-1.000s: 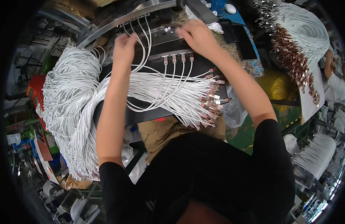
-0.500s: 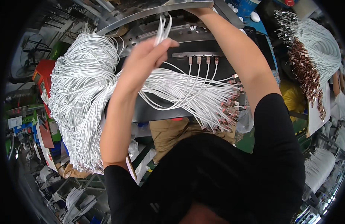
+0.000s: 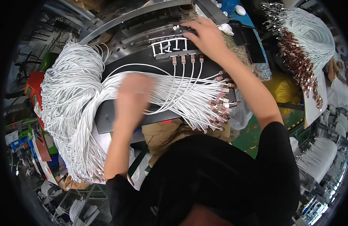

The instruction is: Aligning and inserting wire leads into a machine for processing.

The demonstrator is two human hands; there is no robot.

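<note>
My left hand is smeared by motion above a thick bundle of white cables; its fingers cannot be made out. Copper-coloured plugs end the bundle on the right. Several cable plugs sit in a row along a narrow metal bar. Just beyond that bar lies a white ladder-shaped plastic piece. My right hand is at the metal plate farther back, thumb and forefinger stretched apart beside small white bits.
A large heap of white cables hangs over the left side. The curved metal edge of a machine spans the far side. At the right are a blue surface, a yellow bag and another cable bundle.
My left hand has come down from the machine edge, leaving the white strands it held. My right hand has emerged from behind that edge. The white ladder-shaped piece now shows behind the bar.
</note>
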